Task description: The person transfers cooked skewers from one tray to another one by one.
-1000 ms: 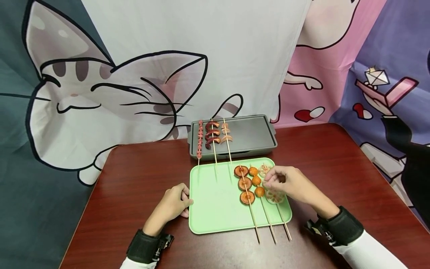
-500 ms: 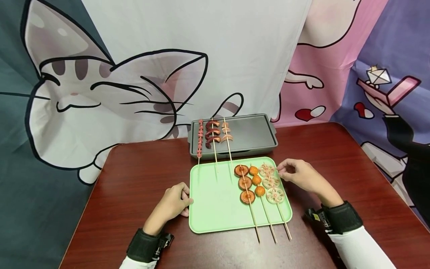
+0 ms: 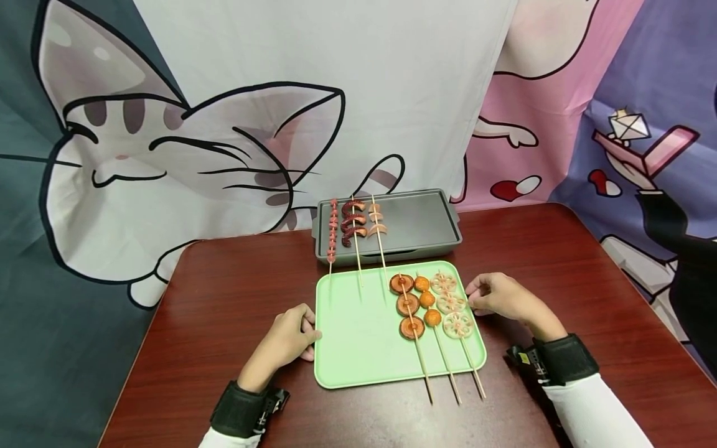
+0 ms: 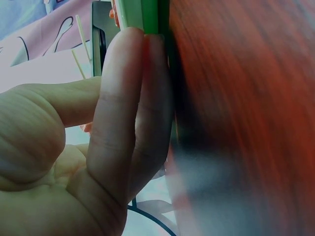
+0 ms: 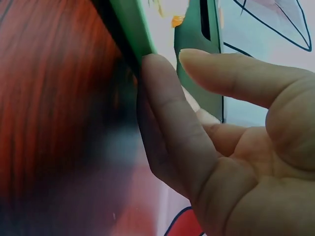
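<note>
A light green tray (image 3: 358, 348) lies on the table, bearing a mushroom skewer (image 3: 407, 305), a skewer of orange balls (image 3: 427, 300) and a lotus root skewer (image 3: 458, 325) on its right half. My left hand (image 3: 285, 336) pinches the tray's left edge, thumb over the rim and fingers beneath. At the opposite edge, my right hand (image 3: 501, 298) touches the tray with its fingertips. In the right wrist view, the index finger (image 5: 170, 93) meets the tray's side (image 5: 133, 29), and the thumb (image 5: 221, 71) stands apart from the rim.
Behind the tray stands a grey grill pan (image 3: 417, 221). On its left half lie a thin pink skewer (image 3: 333, 230), a tentacle skewer (image 3: 353, 221) and a pale-piece skewer (image 3: 377, 219), their sticks reaching over the green tray. A cartoon-printed curtain (image 3: 224, 50) hangs behind the table (image 3: 224, 274).
My right hand has left the lotus root skewer, moving right to the green tray's right edge, then slightly down along it. The left hand has stayed at the left edge.
</note>
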### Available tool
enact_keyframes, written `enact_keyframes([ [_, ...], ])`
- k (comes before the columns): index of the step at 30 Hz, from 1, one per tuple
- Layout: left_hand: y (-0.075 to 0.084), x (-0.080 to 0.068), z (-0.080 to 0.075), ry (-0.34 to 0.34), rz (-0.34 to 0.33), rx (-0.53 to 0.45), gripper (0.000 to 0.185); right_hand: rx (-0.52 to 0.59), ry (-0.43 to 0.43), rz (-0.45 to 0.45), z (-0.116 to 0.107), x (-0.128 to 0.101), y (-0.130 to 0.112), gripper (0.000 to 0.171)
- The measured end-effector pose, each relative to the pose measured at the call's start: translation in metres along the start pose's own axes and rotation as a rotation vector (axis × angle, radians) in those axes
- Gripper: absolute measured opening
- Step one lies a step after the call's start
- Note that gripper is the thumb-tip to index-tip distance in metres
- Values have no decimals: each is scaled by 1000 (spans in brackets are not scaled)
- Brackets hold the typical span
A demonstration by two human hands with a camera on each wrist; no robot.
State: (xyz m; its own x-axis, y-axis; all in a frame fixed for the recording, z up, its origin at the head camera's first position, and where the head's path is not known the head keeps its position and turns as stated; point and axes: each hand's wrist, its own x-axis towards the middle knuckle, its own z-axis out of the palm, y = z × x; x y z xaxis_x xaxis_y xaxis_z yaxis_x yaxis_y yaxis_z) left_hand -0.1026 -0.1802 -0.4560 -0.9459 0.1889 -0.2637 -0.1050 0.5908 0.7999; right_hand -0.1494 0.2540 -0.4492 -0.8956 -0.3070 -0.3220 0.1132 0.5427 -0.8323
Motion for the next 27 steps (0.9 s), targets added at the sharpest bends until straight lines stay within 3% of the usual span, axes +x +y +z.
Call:
enact_keyframes([
  [11, 0, 0, 1, 3, -2, 6, 14, -41, 24, 49, 7, 3, 3, 18],
  [20, 2, -1, 1, 8, -16, 23, 15, -21, 0, 40, 6, 2, 7, 14],
  [27, 6, -4, -8, 62, -28, 63, 20, 9, -28, 19, 4, 3, 9, 13],
])
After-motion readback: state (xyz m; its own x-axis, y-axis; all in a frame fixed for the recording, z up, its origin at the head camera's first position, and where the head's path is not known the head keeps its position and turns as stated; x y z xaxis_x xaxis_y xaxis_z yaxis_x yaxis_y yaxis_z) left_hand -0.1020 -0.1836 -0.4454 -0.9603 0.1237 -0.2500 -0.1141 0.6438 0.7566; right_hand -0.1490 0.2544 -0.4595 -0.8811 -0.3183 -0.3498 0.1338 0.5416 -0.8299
